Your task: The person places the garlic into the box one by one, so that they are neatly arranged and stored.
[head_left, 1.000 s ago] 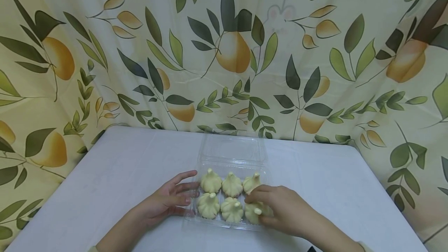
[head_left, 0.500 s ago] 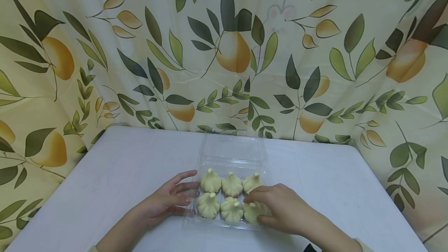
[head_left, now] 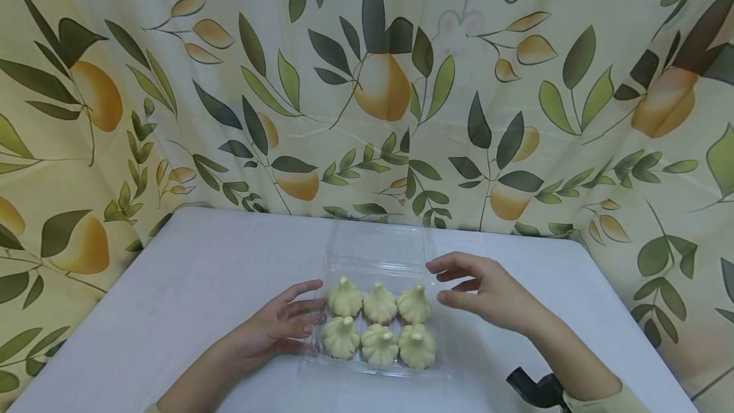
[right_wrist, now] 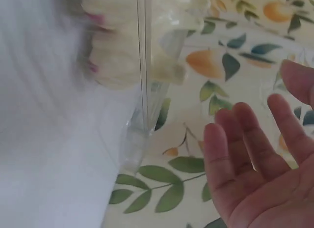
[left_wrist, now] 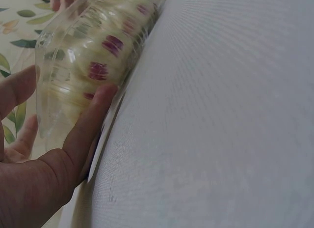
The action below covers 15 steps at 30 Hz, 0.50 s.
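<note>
- The table (head_left: 172, 285) bears a clear tray (head_left: 312, 352) with its lid (head_left: 378, 244) hinged open behind.
- Six buns (head_left: 380, 303) sit in the tray in two rows.
- Left hand (head_left: 278, 327): straight fingers press the tray's left wall. Right hand (head_left: 487, 292): fingers loose, holding nothing, beside the lid.
- Risk: a harder left push could slide the light tray.
- Only the left wrist view shows red marks (left_wrist: 114, 43) on the buns' sides.

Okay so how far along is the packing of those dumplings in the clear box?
Filling looks done: six dumplings sit in two rows in the clear box. In hand: the left hand steadies the box's side; the right hand hovers open beside the lid. Left: the lid is open, not yet closed.
</note>
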Motion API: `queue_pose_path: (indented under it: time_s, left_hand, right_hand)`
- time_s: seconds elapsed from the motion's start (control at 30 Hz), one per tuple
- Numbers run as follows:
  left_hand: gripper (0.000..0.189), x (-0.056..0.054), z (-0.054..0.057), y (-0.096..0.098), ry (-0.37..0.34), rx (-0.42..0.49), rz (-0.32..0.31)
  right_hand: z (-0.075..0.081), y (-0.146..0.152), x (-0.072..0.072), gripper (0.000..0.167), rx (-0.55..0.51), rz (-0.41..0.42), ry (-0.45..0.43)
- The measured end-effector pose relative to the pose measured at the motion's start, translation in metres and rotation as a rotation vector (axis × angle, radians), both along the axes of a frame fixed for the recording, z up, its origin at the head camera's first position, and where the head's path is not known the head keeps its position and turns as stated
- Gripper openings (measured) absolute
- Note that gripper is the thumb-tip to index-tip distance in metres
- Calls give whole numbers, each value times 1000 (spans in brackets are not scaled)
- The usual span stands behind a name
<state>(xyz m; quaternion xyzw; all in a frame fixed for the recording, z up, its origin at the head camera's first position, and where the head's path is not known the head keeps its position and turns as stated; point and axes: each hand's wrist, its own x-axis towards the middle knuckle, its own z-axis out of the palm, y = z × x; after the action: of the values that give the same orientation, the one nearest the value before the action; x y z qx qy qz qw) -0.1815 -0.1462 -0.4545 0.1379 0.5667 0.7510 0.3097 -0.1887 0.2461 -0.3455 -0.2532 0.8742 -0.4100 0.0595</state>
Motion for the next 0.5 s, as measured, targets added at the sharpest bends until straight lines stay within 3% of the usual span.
queue_pose_path:
  time_s: [0.17, 0.5]
  left_hand:
    - [79, 0, 0, 0, 4, 13, -8]
    - [80, 0, 1, 1, -11, 10, -5]
  right_hand:
    - [-3, 11, -23, 43, -178, -100, -128]
    - [-18, 19, -59, 54, -342, -219, -275]
